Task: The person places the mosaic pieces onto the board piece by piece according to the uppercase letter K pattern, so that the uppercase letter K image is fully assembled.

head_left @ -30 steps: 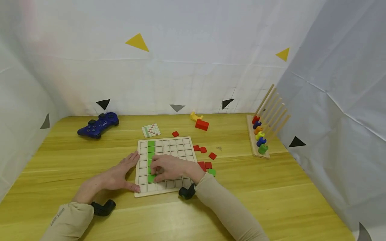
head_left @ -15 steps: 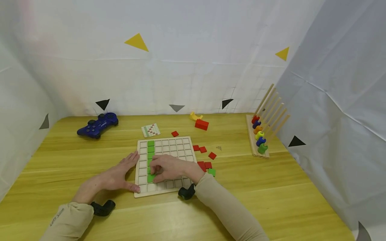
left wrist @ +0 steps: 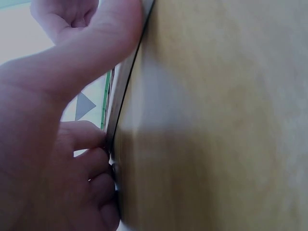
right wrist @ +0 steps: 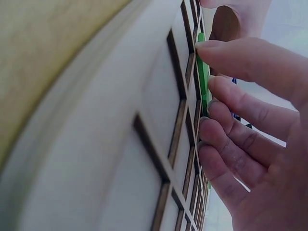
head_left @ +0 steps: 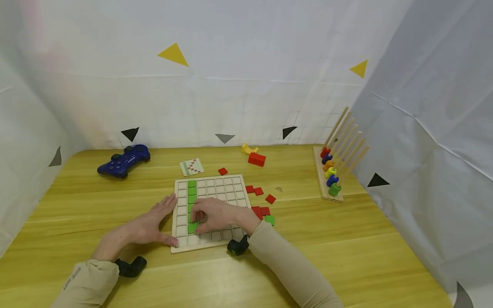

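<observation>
A square wooden grid board (head_left: 219, 182) lies on the table, with a column of green tiles (head_left: 191, 191) near its left side. My right hand (head_left: 219, 214) is over the board. Its thumb and index finger pinch the lowest green tile (head_left: 192, 228) of the column, which sits in its cell. In the right wrist view the thumb and fingers meet that green tile (right wrist: 202, 65), while the other fingers rest near the grid. My left hand (head_left: 150, 224) is spread along the board's left edge, fingertips and thumb touching it. The left wrist view shows the thumb against the board's side (left wrist: 126, 82).
Several red tiles (head_left: 271, 199) and a green tile (head_left: 270, 220) lie right of the board. Behind it are a pattern card (head_left: 191, 167), a red block (head_left: 256, 159) and a yellow piece (head_left: 249, 149). A blue game controller (head_left: 124, 161) and a peg rack (head_left: 327, 179) stand farther out.
</observation>
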Tool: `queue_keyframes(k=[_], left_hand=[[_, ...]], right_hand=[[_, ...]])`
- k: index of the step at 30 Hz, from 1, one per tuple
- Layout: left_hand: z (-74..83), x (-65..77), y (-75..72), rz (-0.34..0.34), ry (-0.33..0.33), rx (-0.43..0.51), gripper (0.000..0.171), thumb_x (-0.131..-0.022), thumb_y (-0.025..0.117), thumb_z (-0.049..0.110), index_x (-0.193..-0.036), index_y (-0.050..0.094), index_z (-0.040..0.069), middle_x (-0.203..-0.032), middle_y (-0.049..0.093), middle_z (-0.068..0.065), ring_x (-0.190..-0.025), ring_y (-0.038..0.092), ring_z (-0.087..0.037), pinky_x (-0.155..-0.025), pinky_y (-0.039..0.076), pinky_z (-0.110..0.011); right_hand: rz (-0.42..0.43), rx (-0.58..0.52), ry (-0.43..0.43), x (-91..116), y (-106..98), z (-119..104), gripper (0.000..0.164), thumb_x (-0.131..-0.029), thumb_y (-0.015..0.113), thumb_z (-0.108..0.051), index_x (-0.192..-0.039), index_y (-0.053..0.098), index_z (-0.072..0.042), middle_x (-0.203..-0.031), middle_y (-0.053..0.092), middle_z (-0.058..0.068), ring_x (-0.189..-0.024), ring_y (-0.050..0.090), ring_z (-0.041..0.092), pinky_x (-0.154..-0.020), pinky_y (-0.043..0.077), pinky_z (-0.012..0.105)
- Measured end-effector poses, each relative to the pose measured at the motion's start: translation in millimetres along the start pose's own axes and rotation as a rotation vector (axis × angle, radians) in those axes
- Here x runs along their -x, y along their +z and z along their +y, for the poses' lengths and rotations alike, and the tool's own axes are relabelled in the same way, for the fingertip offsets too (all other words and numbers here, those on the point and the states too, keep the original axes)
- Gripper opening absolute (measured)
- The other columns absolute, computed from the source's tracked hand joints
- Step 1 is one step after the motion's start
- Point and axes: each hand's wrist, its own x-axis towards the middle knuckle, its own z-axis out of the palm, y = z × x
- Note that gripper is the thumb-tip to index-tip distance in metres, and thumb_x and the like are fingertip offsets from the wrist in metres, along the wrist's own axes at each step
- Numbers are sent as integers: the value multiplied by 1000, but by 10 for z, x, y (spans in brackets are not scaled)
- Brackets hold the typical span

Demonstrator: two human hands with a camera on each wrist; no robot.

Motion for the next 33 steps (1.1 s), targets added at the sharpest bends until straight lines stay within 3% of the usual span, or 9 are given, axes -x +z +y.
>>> queue_keyframes(k=[17,33], left_hand=[[-22,-12,15,0,0,-7,124,-76,79,58,-158,10,-5,-166,0,-25,-150,0,-50,-118,8,-69],[-5,9,1,-2,-2,11,125,-76,80,56,-158,9,-5,-166,-2,-25,-150,-1,-51,-117,7,-69]], right_hand=[[-1,-47,10,4,12,27,24,-88,78,-27,-108,71,-15,-101,59,-9,-90,54,0,-81,45,10],[-9,-14,7,11,-14,-17,25,-88,78,-27,-110,72,-15,-102,59,-8,-92,55,1,-82,45,10]])
